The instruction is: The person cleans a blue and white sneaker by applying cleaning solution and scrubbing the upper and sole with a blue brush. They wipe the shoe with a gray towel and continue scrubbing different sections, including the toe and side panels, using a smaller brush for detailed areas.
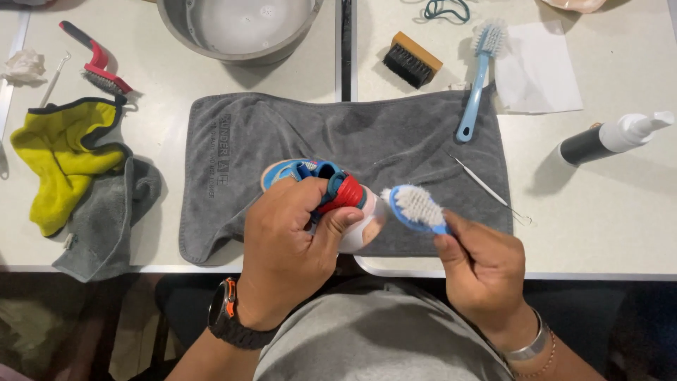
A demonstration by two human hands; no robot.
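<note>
1. A person looks down at their own two hands, which work above a dark grey rectangular terry towel (395,134) spread flat across two pale tables; every place below is given relative to this towel.
2. The left hand (285,243), with a black and orange watch on its wrist, is closed around a small blue, red and white child's shoe (331,189), fingers over the top and thumb pressed against the side. The shoe is held over the near middle of the towel, its white toe pointing right.
3. The right hand (483,264) pinches the handle of a small blue plastic brush with white bristles (416,207). The bristles face up and sit just beside the shoe's toe; whether they touch it cannot be told.
4. On the towel's right part lie a thin metal pick (486,187) and the handle of a long light-blue brush (476,77).
5. Beyond the towel's far edge stand a grey metal basin (176,25) and a wooden-backed black-bristle brush (411,58). To its right lies a black and white spray bottle (613,135); to its left, a yellow and grey cloth (63,159).
6. Risks, as judgement: the shoe is small and gripped mostly from above, so hard brushing could twist it out of the hand. The right hand's loose fingertip pinch could let the brush slip. A wide stroke might knock the pick off the towel.
</note>
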